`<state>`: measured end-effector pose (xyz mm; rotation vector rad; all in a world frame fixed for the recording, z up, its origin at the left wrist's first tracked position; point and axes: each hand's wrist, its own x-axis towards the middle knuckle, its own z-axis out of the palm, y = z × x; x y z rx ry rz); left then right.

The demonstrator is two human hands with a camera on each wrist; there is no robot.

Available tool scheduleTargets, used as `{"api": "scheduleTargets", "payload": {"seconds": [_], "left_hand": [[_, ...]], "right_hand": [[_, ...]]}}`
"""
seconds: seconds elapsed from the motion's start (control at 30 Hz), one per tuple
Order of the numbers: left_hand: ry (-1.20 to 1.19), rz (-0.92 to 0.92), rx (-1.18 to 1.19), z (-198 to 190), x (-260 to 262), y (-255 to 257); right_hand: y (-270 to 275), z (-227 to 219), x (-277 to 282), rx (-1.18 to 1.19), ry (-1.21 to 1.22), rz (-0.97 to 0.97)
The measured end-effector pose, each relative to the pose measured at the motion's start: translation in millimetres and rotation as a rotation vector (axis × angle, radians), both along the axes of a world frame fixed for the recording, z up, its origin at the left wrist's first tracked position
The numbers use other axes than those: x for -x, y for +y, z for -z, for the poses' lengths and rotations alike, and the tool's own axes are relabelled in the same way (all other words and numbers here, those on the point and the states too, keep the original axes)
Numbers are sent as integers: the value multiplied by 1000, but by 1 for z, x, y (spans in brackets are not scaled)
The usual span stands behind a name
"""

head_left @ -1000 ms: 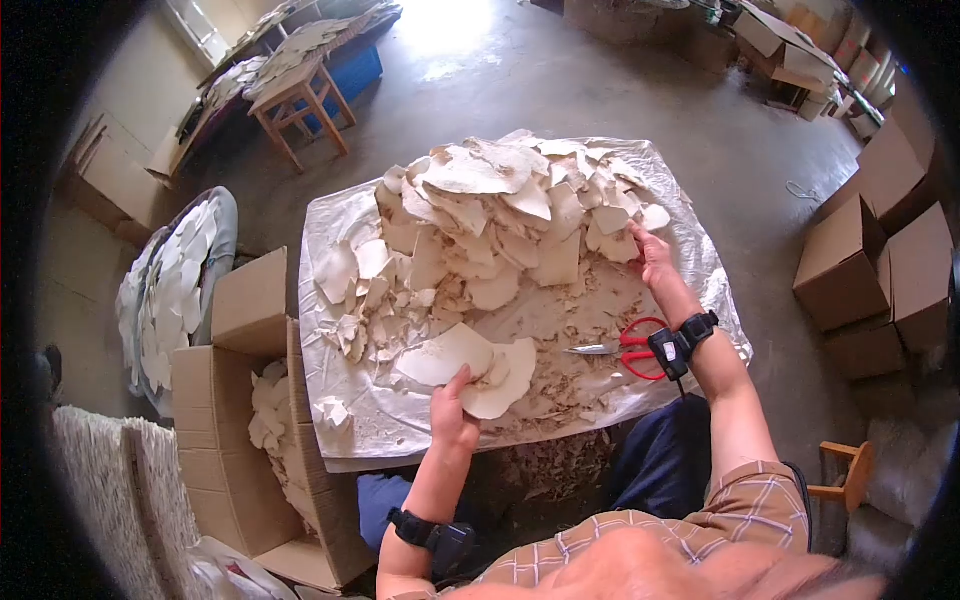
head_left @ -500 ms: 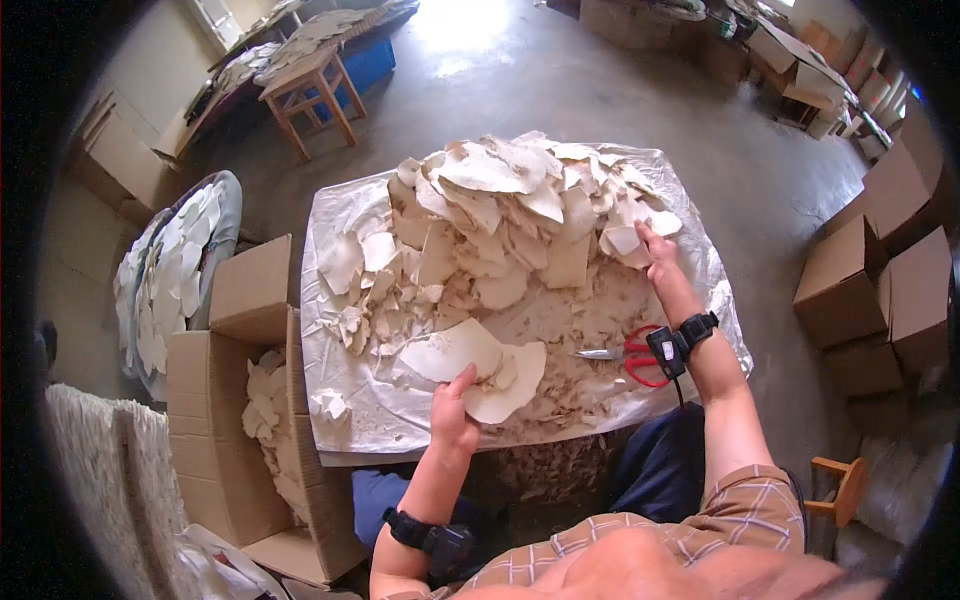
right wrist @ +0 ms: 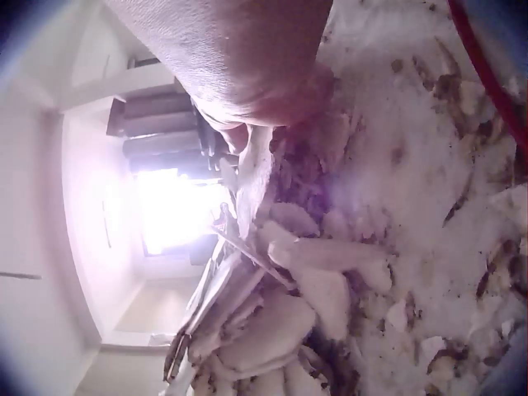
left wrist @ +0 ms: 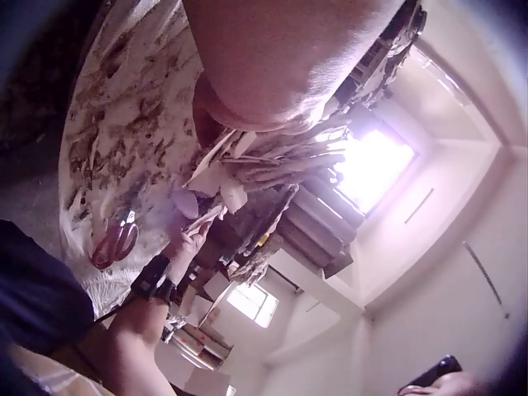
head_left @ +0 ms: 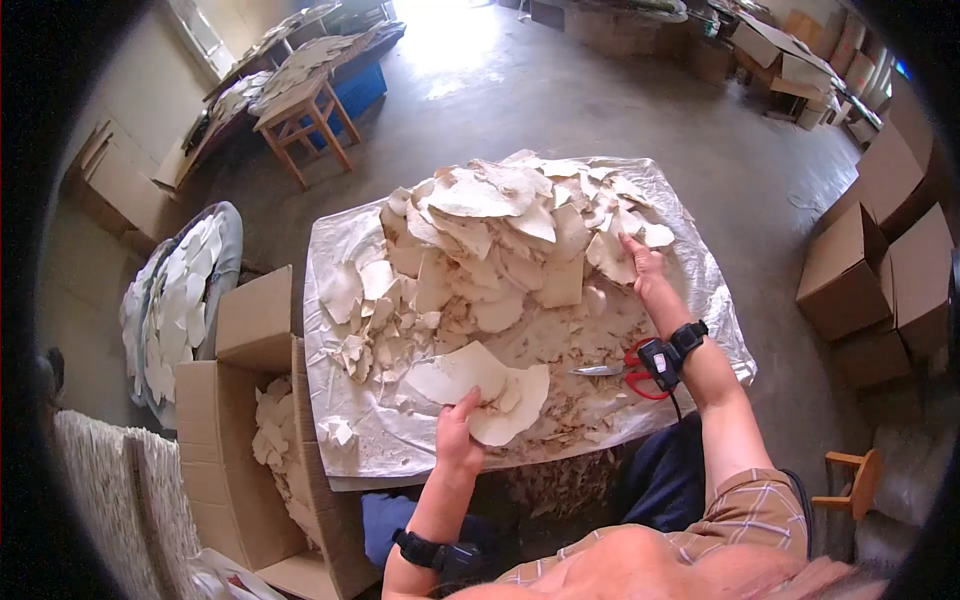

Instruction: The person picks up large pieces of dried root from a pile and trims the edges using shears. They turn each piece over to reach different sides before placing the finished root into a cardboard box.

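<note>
Your left hand [head_left: 458,432] sits at the near edge of the desk [head_left: 340,455], fingers curled over a small stack of flat pale slices [head_left: 480,385], holding them down against the plastic sheet. Your right hand [head_left: 645,268] is out at the right flank of the big heap [head_left: 500,235], fingertips pinching the edge of one pale piece [head_left: 612,255]; the right wrist view shows the fingers closed on that thin edge, though how firm the hold is I cannot tell. Red-handled scissors [head_left: 625,368] lie on the sheet just under your right forearm, near the trimmed scraps. To do this pick well, I would judge: take the piece from its free edge and lift it up and toward you rather than dragging sideways, since neighbours overlap it and the stack leans. These slices look thin and brittle, so support the broad face once it clears. Keep the forearm high enough to miss the scissor blades. Left hand should keep the near stack squared so the new piece lands flat on top. The open carton [head_left: 250,440] at your left holds more pale pieces.
</note>
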<state>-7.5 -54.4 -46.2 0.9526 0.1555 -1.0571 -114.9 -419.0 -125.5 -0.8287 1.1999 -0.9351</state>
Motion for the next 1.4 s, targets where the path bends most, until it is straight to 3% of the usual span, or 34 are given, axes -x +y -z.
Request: {"api": "scheduleTargets", "payload": {"seconds": [0.13,0.2,0.33,0.4,0.47,0.57,0.67,0.77,0.93,1.2,1.27,1.4], "left_hand": [[-32,-5,-19,-1,1,-1],[-26,-11,-26,-4,1,-2],[-8,-24,-4,-3,1,-4],[-10,-21,1,-1,0,-3],[-15,-16,12,1,0,-3],[-18,0,-6,0,-1,-2],[-14,13,-13,2,-2,-1],[-15,-15,-2,1,-2,-3],[-34,-81,39,-6,-8,-5],[-65,-161,85,-21,-32,-1],[-64,-205,72,-30,-34,-3],[-27,-201,220,-25,-48,-1]], "right_hand": [[-2,15,-5,-28,-8,73],[-10,31,-3,-4,109,91],[12,14,4,67,-54,93],[24,11,10,-78,-193,28],[27,13,12,-98,-168,13],[23,10,11,-165,-243,109],[9,3,12,-204,-170,117],[-3,12,14,-164,-56,-42],[17,6,17,-109,63,113],[53,-31,87,-138,37,122],[58,-36,106,-16,-8,135],[78,-64,136,-23,-62,168]]}}
